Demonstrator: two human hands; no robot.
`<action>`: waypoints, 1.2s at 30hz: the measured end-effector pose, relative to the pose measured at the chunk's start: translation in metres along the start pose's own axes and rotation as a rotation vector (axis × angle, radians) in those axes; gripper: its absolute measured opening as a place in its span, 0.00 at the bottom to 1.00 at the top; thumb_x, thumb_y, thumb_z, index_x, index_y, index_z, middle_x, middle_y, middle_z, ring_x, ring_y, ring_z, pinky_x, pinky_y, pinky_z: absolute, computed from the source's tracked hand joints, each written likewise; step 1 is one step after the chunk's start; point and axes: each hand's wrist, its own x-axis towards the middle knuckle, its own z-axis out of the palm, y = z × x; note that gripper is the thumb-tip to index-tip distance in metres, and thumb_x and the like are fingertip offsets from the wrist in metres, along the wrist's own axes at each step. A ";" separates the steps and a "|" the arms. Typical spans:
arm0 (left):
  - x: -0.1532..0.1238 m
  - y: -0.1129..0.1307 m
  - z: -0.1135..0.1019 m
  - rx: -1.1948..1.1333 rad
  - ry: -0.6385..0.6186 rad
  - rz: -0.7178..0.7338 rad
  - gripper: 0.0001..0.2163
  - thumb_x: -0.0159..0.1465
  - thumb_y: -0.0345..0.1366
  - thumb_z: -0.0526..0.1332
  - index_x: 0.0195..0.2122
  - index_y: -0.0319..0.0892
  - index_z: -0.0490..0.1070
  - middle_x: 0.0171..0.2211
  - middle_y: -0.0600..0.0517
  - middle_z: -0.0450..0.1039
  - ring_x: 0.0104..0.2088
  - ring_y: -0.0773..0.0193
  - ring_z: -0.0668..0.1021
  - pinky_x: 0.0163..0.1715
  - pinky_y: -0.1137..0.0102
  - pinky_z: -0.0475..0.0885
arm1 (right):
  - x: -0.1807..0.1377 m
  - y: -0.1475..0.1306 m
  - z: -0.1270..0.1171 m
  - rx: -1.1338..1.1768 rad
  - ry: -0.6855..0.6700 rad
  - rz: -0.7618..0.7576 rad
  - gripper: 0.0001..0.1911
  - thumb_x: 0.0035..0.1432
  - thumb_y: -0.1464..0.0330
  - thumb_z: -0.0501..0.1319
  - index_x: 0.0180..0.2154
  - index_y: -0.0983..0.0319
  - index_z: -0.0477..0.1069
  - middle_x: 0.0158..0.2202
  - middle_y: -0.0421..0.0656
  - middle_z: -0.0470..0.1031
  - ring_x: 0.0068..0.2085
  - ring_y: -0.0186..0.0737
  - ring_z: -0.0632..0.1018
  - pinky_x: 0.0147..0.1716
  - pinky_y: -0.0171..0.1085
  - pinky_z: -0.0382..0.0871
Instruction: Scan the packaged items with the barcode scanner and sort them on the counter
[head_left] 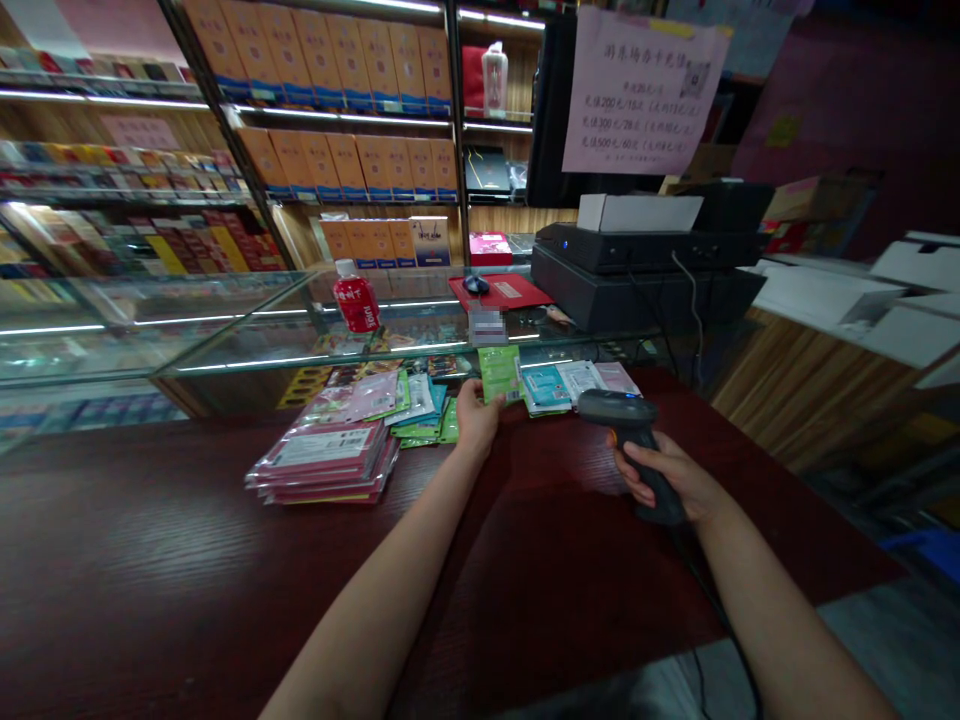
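Observation:
My left hand (477, 420) is closed on the edge of a green packet (500, 374), which it holds up near the glass counter. Wrapped round the handle of a black barcode scanner (651, 470) is my right hand (679, 477), with the scanner's head facing left. To the left of my left hand lie several loose green, blue and pink packets (412, 403). A stack of pink plastic-wrapped packs (322, 462) sits further left. Blue and white packets (551, 388) lie between the two hands, toward the glass.
A glass display counter (247, 330) borders the dark red tabletop (150, 560). On the glass stand a red bottle (356, 297) and a mouse (475, 285) on a red mat. A black cash drawer (622, 290) is at the right. The scanner's cable (720, 600) hangs past my right forearm.

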 end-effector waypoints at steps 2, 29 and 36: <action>0.001 0.000 0.000 0.025 -0.005 -0.004 0.10 0.48 0.31 0.64 0.32 0.40 0.66 0.30 0.54 0.70 0.32 0.66 0.73 0.34 0.71 0.68 | 0.000 0.001 0.000 -0.001 0.005 -0.009 0.12 0.55 0.63 0.64 0.39 0.61 0.68 0.20 0.35 0.65 0.14 0.26 0.64 0.11 0.26 0.54; -0.017 0.017 0.007 -0.282 -0.141 -0.340 0.16 0.42 0.31 0.72 0.27 0.39 0.64 0.23 0.55 0.71 0.23 0.69 0.75 0.25 0.72 0.73 | 0.016 -0.003 -0.023 0.357 0.407 -0.235 0.15 0.46 0.62 0.70 0.33 0.63 0.71 0.19 0.34 0.66 0.15 0.25 0.63 0.12 0.25 0.57; -0.020 0.030 0.018 -0.428 -0.171 -0.457 0.12 0.49 0.23 0.69 0.25 0.38 0.64 0.25 0.53 0.70 0.28 0.69 0.77 0.36 0.66 0.79 | 0.020 0.000 -0.030 0.381 0.449 -0.243 0.17 0.44 0.61 0.70 0.34 0.62 0.69 0.19 0.33 0.65 0.16 0.26 0.63 0.12 0.26 0.59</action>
